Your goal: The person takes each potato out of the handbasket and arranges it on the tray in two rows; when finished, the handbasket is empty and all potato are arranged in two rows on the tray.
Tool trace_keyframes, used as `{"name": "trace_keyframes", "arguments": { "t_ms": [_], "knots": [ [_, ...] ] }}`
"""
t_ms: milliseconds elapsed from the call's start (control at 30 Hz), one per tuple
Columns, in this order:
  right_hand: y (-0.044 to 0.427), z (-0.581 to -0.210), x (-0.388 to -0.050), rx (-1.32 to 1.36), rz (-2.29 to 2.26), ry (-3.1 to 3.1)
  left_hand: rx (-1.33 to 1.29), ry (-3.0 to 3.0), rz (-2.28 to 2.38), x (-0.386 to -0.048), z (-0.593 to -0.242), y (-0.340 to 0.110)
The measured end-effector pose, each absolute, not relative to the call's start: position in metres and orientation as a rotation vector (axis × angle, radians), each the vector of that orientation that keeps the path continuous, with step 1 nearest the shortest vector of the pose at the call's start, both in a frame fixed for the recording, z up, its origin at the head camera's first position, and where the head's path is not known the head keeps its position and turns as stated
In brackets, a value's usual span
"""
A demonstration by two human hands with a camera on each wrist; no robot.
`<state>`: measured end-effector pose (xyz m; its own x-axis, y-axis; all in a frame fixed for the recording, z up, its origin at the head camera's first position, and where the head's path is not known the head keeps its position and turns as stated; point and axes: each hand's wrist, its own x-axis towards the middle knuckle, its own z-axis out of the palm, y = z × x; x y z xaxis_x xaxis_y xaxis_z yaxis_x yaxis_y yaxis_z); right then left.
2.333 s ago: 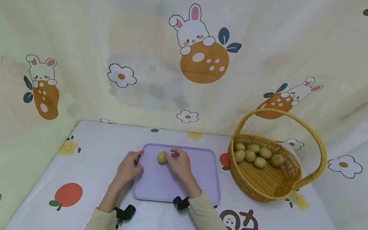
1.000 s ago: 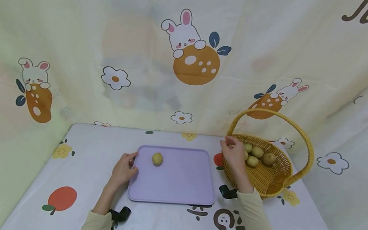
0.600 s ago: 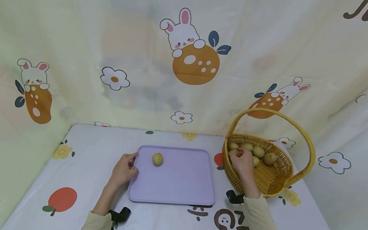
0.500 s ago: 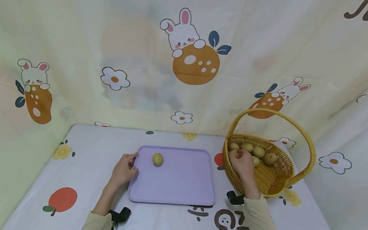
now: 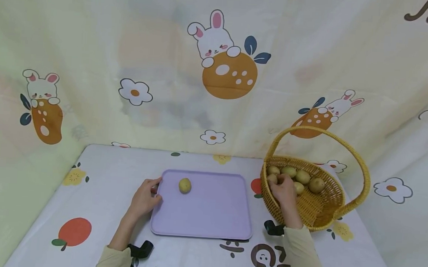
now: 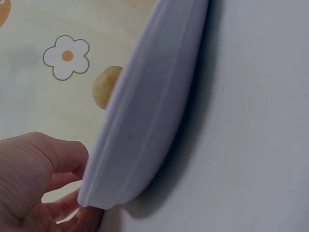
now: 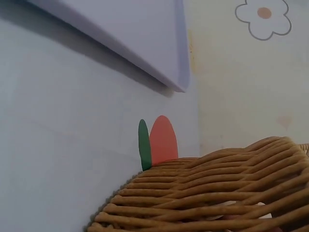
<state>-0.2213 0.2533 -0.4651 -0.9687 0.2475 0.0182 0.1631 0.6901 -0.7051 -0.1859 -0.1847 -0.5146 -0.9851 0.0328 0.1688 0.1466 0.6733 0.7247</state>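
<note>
Lying just to the left of the right hand [image 5: 285, 191], one roundish potato [image 5: 271, 178] is sitting inside the left rim of the basket [image 5: 310, 204], near the right edge of the counter [image 5: 116, 172]. I cannot tell whether that nearer grip is pinching anything. The left hand [image 5: 145, 196] is pinching the left edge of the tray [image 5: 209, 215]; a second potato [image 5: 185, 185] is resting near its far left corner.
</note>
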Motion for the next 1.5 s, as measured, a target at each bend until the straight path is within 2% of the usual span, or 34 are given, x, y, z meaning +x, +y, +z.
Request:
{"name": "trace_keyframes", "arguments": {
  "t_ms": [433, 767, 1167, 1500],
  "knots": [
    [0.257, -0.463, -0.22, -0.287, 1.264, -2.582, -0.154, -2.735, -1.213, -0.186, -0.513, -0.184],
    [0.245, -0.428, -0.221, -0.473, 1.308, -2.552, -0.132, -2.746, -1.209, -0.19, -0.513, -0.185],
    [0.213, -0.414, -0.219, -0.307, 1.564, -2.471, -0.103, -2.786, -1.233, -0.189, -0.515, -0.185],
    [0.171, -0.43, -0.222, -0.178, 1.567, -2.546, -0.106, -2.78, -1.23, -0.19, -0.517, -0.186]
  ]
}}
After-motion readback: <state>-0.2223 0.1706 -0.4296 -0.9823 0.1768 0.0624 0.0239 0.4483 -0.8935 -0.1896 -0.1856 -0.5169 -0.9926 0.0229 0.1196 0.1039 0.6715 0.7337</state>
